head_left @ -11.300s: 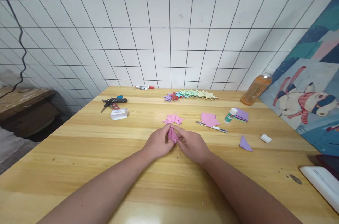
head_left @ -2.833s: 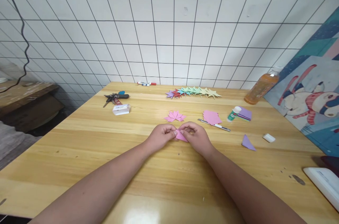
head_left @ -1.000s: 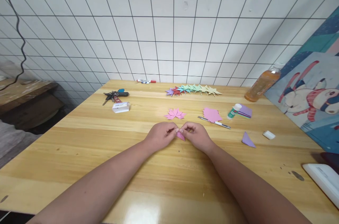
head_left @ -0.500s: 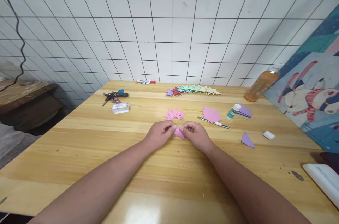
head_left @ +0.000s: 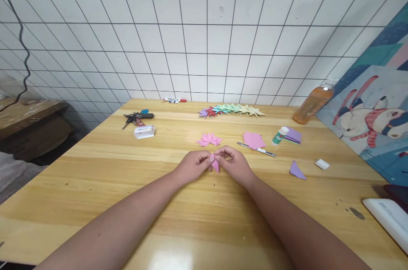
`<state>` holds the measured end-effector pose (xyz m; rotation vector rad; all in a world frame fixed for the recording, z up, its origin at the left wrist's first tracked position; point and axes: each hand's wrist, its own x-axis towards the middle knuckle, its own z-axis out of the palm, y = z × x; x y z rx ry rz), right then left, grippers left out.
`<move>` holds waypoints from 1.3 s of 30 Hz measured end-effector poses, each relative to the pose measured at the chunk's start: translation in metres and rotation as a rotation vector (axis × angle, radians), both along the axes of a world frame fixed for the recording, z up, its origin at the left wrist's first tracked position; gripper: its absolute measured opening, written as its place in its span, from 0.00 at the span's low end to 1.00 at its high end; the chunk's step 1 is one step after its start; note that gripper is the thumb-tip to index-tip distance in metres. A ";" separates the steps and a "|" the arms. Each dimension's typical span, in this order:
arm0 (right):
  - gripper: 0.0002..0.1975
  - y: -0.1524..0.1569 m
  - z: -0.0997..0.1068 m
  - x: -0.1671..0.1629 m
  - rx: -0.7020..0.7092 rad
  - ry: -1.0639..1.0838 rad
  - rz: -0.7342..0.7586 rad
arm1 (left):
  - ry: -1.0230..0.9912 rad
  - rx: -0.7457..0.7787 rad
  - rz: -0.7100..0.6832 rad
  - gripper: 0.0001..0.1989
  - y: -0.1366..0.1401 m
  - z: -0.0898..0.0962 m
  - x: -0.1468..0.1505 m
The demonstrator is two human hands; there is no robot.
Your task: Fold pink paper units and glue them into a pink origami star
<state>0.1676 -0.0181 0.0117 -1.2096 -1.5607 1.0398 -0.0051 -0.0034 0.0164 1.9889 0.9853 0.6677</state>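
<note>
Between my two hands is a small folded piece of pink paper (head_left: 215, 165), its point hanging down toward me. My left hand (head_left: 193, 165) pinches its left side, and my right hand (head_left: 234, 164) pinches the right side, fingers bent and thumbs close together. The fingers cover part of the folds. Just beyond them lies a pink folded-paper shape with several points (head_left: 209, 139). A stack of pink paper sheets (head_left: 254, 140) sits to the right, with a slim pen-like cutter or pen (head_left: 256, 149) along its near edge.
Several folded-paper leaves in a row (head_left: 236, 109) lie near the tiled wall. Rightward are a glue stick (head_left: 279, 136), coloured paper (head_left: 293, 135), a purple folded triangle (head_left: 297, 170), a white eraser-like block (head_left: 321, 164) and a bottle (head_left: 314, 103). Keys (head_left: 137, 117) and a small box (head_left: 144, 132) lie left.
The pink paper has been turned or folded between my fingers, and its point now hangs more steeply downward. My hands have drawn slightly closer together. The view has tilted a little.
</note>
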 end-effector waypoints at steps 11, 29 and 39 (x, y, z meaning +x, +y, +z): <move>0.05 -0.005 0.008 -0.001 -0.003 -0.102 0.038 | 0.137 0.069 -0.008 0.18 -0.005 0.004 0.000; 0.05 0.003 0.002 0.006 0.012 0.032 0.027 | -0.009 -0.016 -0.015 0.17 -0.001 0.004 0.001; 0.07 0.005 0.000 0.006 -0.007 0.060 0.054 | -0.032 -0.033 -0.025 0.17 0.000 0.001 -0.001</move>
